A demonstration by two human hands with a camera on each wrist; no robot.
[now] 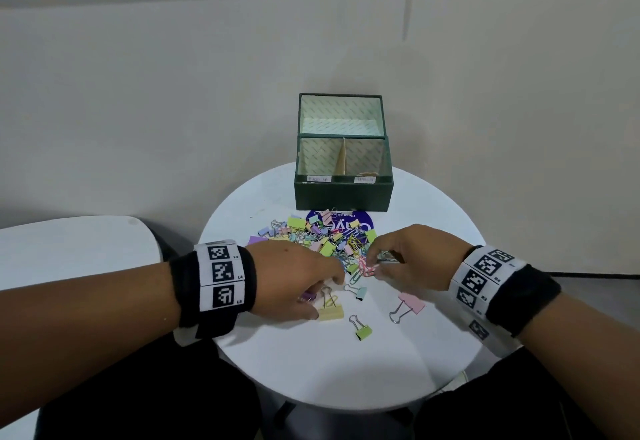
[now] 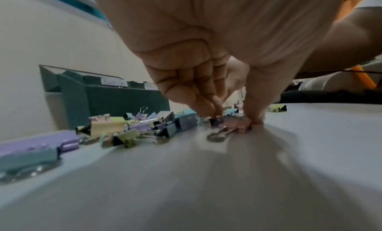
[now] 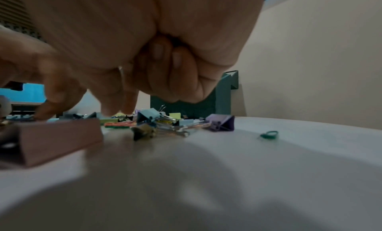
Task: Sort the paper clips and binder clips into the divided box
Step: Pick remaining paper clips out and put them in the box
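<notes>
A green divided box (image 1: 343, 190) with two labelled front compartments stands at the back of the round white table (image 1: 346, 370). A heap of pastel binder clips and paper clips (image 1: 311, 235) lies in front of it. My left hand (image 1: 325, 297) reaches down at the heap's near edge. In the left wrist view its fingertips and thumb pinch a small pinkish binder clip (image 2: 237, 125) on the tabletop, beside a yellow binder clip (image 1: 330, 311). My right hand (image 1: 375, 266) pinches paper clips (image 1: 369, 268) at the heap's right edge, its last two fingers curled into the palm.
Loose binder clips lie near me: blue (image 1: 360, 292), pink (image 1: 412, 302), green (image 1: 363, 332). A green paper clip (image 3: 268, 134) lies apart on the right. A purple sticker (image 1: 349, 224) shows under the heap. Another white table (image 1: 69, 252) stands on the left, a wall behind.
</notes>
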